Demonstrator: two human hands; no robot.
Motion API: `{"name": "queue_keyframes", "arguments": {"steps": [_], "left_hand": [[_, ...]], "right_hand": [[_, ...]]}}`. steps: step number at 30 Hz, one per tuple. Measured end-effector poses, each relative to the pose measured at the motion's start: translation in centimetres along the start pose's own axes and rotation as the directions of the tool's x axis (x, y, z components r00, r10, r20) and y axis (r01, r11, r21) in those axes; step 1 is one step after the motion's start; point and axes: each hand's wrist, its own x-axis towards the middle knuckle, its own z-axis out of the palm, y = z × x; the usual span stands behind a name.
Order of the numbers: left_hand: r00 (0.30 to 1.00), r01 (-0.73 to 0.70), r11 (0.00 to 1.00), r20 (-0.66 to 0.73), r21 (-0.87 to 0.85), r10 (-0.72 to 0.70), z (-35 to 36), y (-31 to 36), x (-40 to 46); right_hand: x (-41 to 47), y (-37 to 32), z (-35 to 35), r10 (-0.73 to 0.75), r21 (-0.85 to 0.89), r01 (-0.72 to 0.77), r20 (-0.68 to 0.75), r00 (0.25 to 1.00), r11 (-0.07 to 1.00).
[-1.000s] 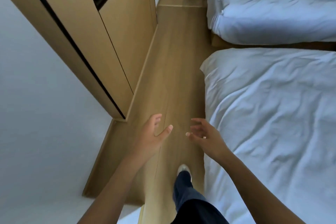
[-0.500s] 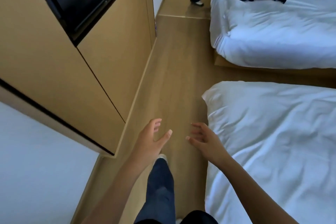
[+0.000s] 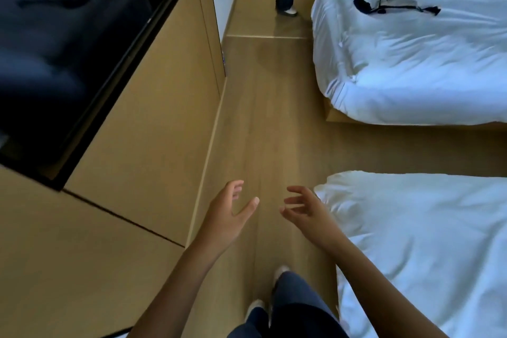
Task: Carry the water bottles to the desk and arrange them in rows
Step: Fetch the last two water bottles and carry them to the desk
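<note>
bottles unseen; left hand (image 3: 227, 214), right hand (image 3: 307, 211) fingers loose over wood floor (image 3: 263, 123), beside bed (image 3: 428, 241).

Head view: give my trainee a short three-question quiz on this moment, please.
1. True or false: the left hand holds a water bottle.
2. What lies on the far bed? A) a dark strap-like item B) a row of bottles C) a pillow stack
3. Fill in: the right hand hovers over the wooden ____, beside the near bed.

Key:
1. False; its fingers are relaxed and hold nothing.
2. A, the dark strap-like item.
3. floor.
</note>
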Motion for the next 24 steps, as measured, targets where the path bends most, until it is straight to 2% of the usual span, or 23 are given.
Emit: {"name": "queue_keyframes", "arguments": {"steps": [6, 15, 24], "left_hand": [[1.0, -0.001, 1.0, 0.004, 0.003, 0.001, -0.3, 2.3, 14.3], [1.0, -0.005, 1.0, 0.005, 0.016, 0.005, -0.9, 9.6, 36.8], [0.999, 0.018, 1.0, 0.048, 0.01, -0.018, -2.2, 12.2, 56.8]], "right_hand": [[13.9, -2.1, -3.6, 0.022, 0.0, -0.022, -0.011, 1.0, 1.0], [35.4, -8.6, -11.3, 0.022, -0.011, -0.023, -0.011, 1.0, 1.0], [54.6, -12.9, -15.8, 0.051, -0.041, -0.052, -0.026, 0.998, 0.998]]}}
